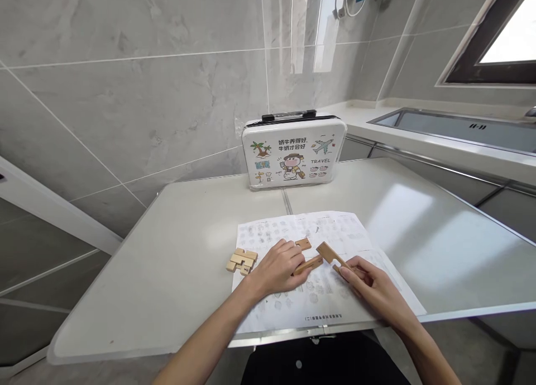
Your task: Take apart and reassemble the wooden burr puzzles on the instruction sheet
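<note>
My left hand (280, 267) rests palm down on a printed instruction sheet (335, 234), fingers curled over a notched wooden puzzle piece (307, 265). My right hand (371, 287) pinches the near end of another notched wooden piece (329, 252), whose far end tilts up off the sheet. A small square wooden block (303, 243) lies just beyond my left fingers. A cluster of joined wooden pieces (241, 261) sits at the sheet's left edge, beside my left hand.
The sheet lies on a white folding table (176, 251). A white illustrated case with a black handle (293, 152) stands upright at the table's far edge against the tiled wall. A counter with a steel sink (460, 129) runs at the right.
</note>
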Tool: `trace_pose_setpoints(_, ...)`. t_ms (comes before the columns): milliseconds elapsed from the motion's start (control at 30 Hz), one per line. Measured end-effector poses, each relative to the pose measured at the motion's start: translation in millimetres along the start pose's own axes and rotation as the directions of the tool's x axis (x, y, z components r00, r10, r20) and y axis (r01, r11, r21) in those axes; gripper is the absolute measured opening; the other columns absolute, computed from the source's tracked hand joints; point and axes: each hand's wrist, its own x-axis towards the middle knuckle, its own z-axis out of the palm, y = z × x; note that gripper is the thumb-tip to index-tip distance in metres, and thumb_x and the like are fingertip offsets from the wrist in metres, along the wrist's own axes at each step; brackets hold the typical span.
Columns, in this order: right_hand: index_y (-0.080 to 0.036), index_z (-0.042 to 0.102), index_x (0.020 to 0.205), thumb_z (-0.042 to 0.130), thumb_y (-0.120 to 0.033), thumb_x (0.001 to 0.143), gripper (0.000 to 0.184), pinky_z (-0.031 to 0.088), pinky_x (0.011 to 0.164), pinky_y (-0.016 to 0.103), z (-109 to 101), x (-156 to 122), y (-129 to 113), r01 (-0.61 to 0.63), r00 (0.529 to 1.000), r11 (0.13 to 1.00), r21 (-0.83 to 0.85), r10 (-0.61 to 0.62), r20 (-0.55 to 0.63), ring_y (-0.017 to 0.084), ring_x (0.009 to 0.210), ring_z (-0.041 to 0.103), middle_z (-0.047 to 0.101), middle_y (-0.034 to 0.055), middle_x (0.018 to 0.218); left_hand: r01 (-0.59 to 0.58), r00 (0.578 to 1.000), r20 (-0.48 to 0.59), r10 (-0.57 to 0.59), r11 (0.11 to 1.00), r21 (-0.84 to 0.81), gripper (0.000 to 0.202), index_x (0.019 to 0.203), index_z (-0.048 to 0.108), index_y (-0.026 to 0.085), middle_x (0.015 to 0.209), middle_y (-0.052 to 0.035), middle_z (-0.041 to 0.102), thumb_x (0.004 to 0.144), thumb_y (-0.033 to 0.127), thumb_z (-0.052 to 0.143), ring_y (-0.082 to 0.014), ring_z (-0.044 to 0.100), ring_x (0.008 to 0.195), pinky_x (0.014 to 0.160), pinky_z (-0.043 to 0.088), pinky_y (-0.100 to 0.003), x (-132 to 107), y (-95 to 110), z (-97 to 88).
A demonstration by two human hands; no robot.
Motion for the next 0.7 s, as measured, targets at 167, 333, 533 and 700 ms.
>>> trace_pose_setpoints(167,-0.022,0.060,0.085,0.053,-0.071,0.098,0.051,0.046,0.058,0.028,16,0,-14,0.019,1.000,0.977,0.213,-0.023,0.019,0.014,0.051,0.050,0.058,-0.0018,0.057,0.260,0.954,-0.089,-0.286,0.938,-0.228,0.035,0.102,0.065,0.023,0.078,-0.0042,0.069,0.109,0.043,0.038,-0.0198,0.063,0.067,0.066,0.047,-0.033,1,6,0.7)
trace_pose_setpoints(333,-0.022,0.059,0.089,0.052,-0.068,0.100,0.047,0.048,0.064,0.030,25,1,-13,0.059,0.997,0.983,0.174,-0.066,0.036,0.016,0.053,0.055,0.066,0.0002,0.063,0.380,0.875,-0.082,-0.478,0.781,-0.496,0.036,0.116,0.060,0.022,0.085,-0.0018,0.071,0.111,0.046,0.034,-0.0175,0.063,0.070,0.066,0.046,-0.030,3,7,7.8)
trace_pose_setpoints(533,-0.022,0.060,0.091,0.052,-0.065,0.101,0.045,0.045,0.061,0.030,27,1,-9,0.057,0.996,0.990,0.129,-0.064,0.055,0.016,0.053,0.055,0.069,0.0012,0.067,0.332,0.912,-0.039,-0.408,0.792,-0.512,0.037,0.134,0.054,0.022,0.107,-0.0081,0.073,0.110,0.042,0.033,-0.0229,0.068,0.090,0.078,0.052,-0.036,2,10,13.7)
trace_pose_setpoints(700,-0.022,0.060,0.092,0.052,-0.063,0.103,0.043,0.045,0.063,0.030,26,-1,-11,0.051,0.997,0.988,0.142,-0.058,0.043,0.016,0.054,0.054,0.069,0.0015,0.068,0.294,0.928,-0.056,-0.367,0.818,-0.495,0.040,0.145,0.050,0.027,0.122,-0.0091,0.070,0.111,0.040,0.033,-0.0258,0.067,0.107,0.092,0.055,-0.042,1,14,15.2)
